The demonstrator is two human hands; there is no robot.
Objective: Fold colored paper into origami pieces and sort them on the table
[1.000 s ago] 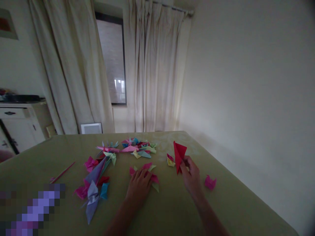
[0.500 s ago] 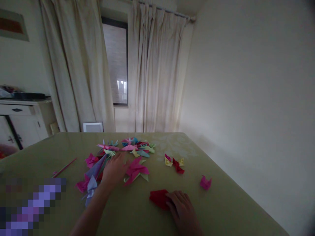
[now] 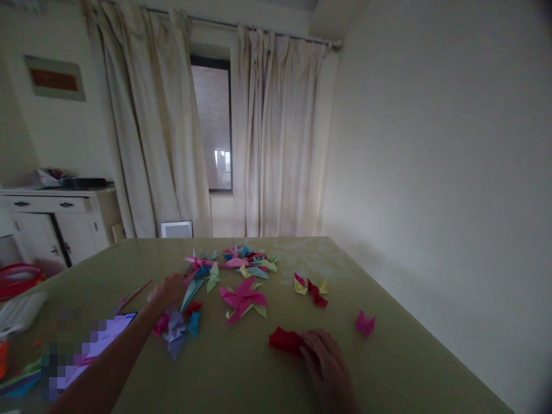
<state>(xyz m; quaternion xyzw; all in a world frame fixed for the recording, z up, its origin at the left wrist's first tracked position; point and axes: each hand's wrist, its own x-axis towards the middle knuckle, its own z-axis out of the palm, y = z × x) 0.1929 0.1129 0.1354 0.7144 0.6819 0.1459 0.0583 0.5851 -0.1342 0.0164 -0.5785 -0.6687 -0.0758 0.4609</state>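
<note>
My right hand (image 3: 325,359) rests at the near middle of the table, its fingers pressed on the right end of a red folded paper piece (image 3: 285,341). My left hand (image 3: 167,291) reaches over the left side of a loose group of origami pieces; its fingertips are blurred, so I cannot tell whether it grips one. Just below it lie a lilac folded piece (image 3: 175,330) and a magenta one (image 3: 161,325). Right of it are a long teal piece (image 3: 192,294) and a light green piece (image 3: 213,278). A pink and green paper pinwheel (image 3: 244,299) lies between my hands.
More coloured origami (image 3: 250,261) sits toward the far edge. Yellow and red pieces (image 3: 317,292) and a small pink piece (image 3: 365,323) lie to the right. At left are a thin pink stick (image 3: 135,294) and a lit tablet-like screen (image 3: 101,342), partly blurred out.
My left hand has moved left, and pieces around it have shifted, uncovering a blue one. The red paper under my right hand looks narrower. The view has turned slightly left and up.
</note>
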